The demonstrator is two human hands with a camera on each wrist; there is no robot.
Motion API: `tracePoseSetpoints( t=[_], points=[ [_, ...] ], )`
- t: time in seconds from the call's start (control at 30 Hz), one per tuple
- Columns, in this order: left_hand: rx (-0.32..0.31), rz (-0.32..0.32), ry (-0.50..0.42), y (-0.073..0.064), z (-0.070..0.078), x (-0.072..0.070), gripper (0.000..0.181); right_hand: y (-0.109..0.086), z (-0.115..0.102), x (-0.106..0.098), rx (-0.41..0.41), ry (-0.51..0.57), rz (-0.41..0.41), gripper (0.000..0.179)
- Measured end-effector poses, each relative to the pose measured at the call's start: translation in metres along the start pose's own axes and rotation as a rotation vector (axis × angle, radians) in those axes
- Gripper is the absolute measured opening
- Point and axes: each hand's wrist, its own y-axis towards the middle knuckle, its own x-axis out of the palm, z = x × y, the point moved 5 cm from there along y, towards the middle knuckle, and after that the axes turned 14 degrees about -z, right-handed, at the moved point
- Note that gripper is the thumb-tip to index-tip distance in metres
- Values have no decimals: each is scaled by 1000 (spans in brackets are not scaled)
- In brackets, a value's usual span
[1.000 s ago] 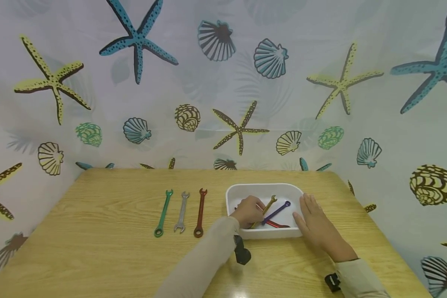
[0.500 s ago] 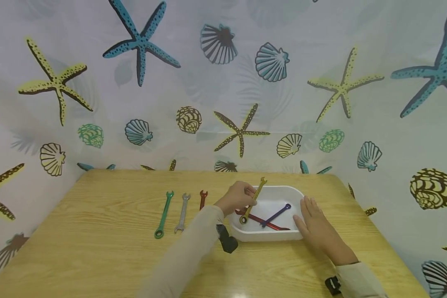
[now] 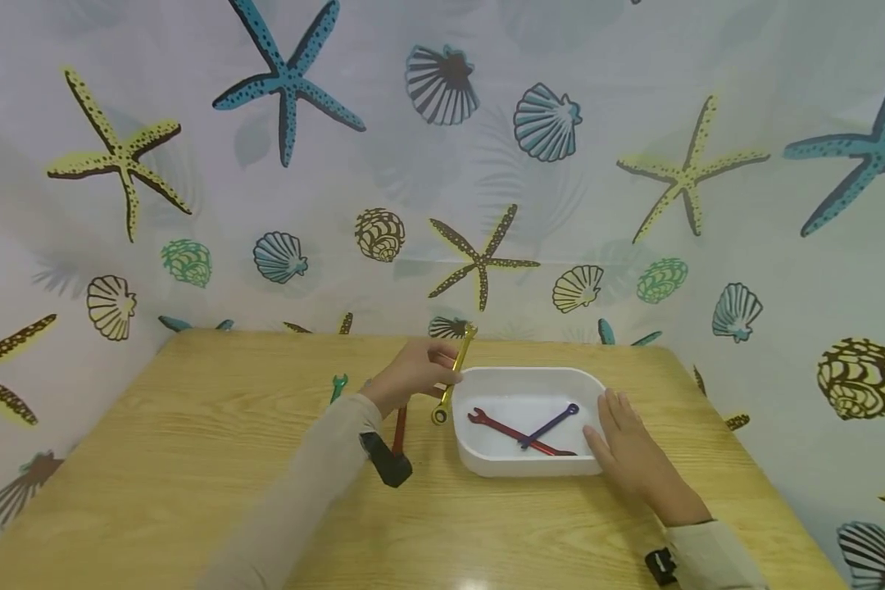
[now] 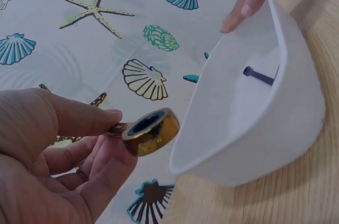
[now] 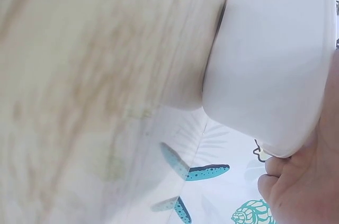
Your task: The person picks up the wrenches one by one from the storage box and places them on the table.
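Observation:
My left hand [image 3: 415,375] pinches a gold combination wrench [image 3: 454,378] between thumb and fingers, just left of the white tray [image 3: 531,467]. The wrench stands tilted, open end up and ring end down; in the left wrist view its gold ring end [image 4: 153,131] points toward the tray. Inside the tray a red wrench [image 3: 509,429] and a shorter purple wrench [image 3: 549,426] lie crossed. My right hand [image 3: 630,451] rests with extended fingers against the tray's right side. In the right wrist view that hand [image 5: 304,184] touches the tray's outer wall [image 5: 270,60].
Left of the tray, a green wrench [image 3: 339,386] and a dark red wrench [image 3: 401,430] lie on the wooden table [image 3: 229,393], partly hidden by my left arm. A curtain with shells and starfish [image 3: 413,164] hangs behind the table.
My left hand has lifted the gold wrench out of the tray and carried it left past the rim. The arm now covers most of the wrenches lying on the table. My right hand stays put.

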Motion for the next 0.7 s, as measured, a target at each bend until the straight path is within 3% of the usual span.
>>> tracePoseSetpoints(
  t=[0.5, 0.7],
  points=[
    [-123, 65, 108, -73, -70, -96, 46, 0, -1, 0, -2, 5, 6, 69],
    [-180, 105, 150, -94, -91, -120, 46, 0, 0, 0, -8, 8, 4, 69]
  ],
)
